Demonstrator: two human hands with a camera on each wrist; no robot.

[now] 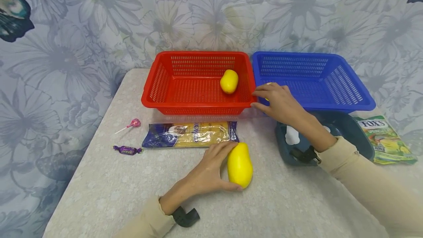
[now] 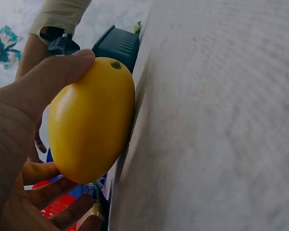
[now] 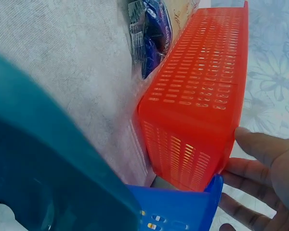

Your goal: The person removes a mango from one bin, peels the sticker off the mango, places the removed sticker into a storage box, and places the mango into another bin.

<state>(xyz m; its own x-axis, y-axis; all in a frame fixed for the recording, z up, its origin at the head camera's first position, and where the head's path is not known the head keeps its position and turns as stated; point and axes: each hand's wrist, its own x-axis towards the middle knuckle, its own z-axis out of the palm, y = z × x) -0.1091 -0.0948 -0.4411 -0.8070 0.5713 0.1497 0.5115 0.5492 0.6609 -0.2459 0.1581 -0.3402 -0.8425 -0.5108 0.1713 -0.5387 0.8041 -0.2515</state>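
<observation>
In the head view, my left hand (image 1: pixel 209 170) holds a yellow mango (image 1: pixel 239 165) at the table, its thumb at the near end and fingers at the far end. The left wrist view shows the thumb beside the mango's green stem spot. My right hand (image 1: pixel 279 102) reaches over where the red basket (image 1: pixel 195 104) meets the blue basket (image 1: pixel 317 105). Its thumb appears to touch the red basket's corner in the right wrist view, with the fingers extended. Another yellow mango (image 1: pixel 229 81) lies inside the red basket. Beneath the right hand shows a sliver of something yellow, mostly hidden.
A pasta packet (image 1: pixel 190 134) lies before the red basket. To its left are a pink lollipop (image 1: pixel 134 122) and a purple-wrapped candy (image 1: pixel 127 150). A dark teal basin (image 1: pixel 358 139) with white shapes inside sits under the right forearm, beside a green FOX'S bag (image 1: pixel 386 140).
</observation>
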